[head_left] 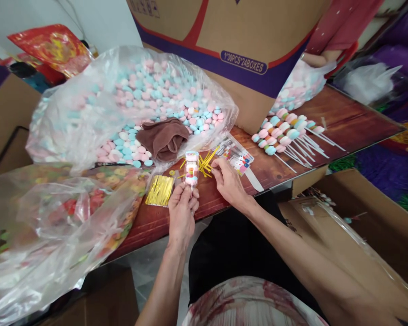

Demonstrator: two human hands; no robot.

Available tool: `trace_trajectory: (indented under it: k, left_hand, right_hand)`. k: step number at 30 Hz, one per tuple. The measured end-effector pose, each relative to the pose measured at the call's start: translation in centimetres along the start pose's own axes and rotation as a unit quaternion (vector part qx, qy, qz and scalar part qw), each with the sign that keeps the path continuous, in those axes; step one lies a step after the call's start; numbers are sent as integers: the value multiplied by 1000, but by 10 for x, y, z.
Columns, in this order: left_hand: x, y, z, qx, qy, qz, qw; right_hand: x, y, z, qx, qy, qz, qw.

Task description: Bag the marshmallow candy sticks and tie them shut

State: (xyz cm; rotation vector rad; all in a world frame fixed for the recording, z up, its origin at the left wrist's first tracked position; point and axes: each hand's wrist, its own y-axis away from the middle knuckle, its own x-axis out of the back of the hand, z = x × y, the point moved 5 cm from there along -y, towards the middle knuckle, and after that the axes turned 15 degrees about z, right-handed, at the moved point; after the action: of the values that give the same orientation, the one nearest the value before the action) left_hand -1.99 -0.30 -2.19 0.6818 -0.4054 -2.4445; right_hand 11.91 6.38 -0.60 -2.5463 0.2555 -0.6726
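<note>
My left hand (184, 206) is closed around the gathered lower end of a wrapped marshmallow skewer (191, 170), held upright in its clear printed bag. Just right of it, my right hand (228, 181) pinches thumb and forefinger together at the edge of a loose pile of yellow twist ties (206, 164); what lies between the fingertips is too small to make out. A flat pack of gold twist ties (159, 190) lies left of my left hand. Behind the pile are printed clear bags (236, 154), partly beyond my right hand.
A big clear sack of pastel marshmallows (139, 90) bears a brown cloth (163, 138). Unwrapped marshmallow skewers (285, 131) lie stacked at right, before a large carton (231, 40). Clear plastic (54, 244) covers the left side. An open carton (370, 213) stands lower right; another person's sleeve (347, 22) shows behind.
</note>
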Motion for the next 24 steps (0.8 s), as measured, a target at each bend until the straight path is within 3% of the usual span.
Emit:
trace_trajectory:
  k: [6, 11, 14, 17, 20, 24]
  left_hand:
    - [-8, 1, 1, -60, -8, 20, 998]
    - [-13, -2, 2, -77, -2, 23, 997]
    - [-16, -4, 0, -67, 1, 17, 998]
    - [-22, -4, -2, -47, 11, 3, 999]
    - [-27, -1, -5, -22, 31, -16, 999]
    - [-33, 5, -6, -35, 35, -53, 997]
  right_hand:
    - [9, -4, 8, -89, -42, 15, 995]
    - [21, -6, 7, -62, 31, 66, 995]
    - [31, -8, 3, -66, 3, 105, 992]
    - [27, -3, -4, -128, -133, 46, 982]
    - [15, 9, -12, -227, -237, -27, 944]
    - [8, 20, -10, -315, -279, -5, 907]
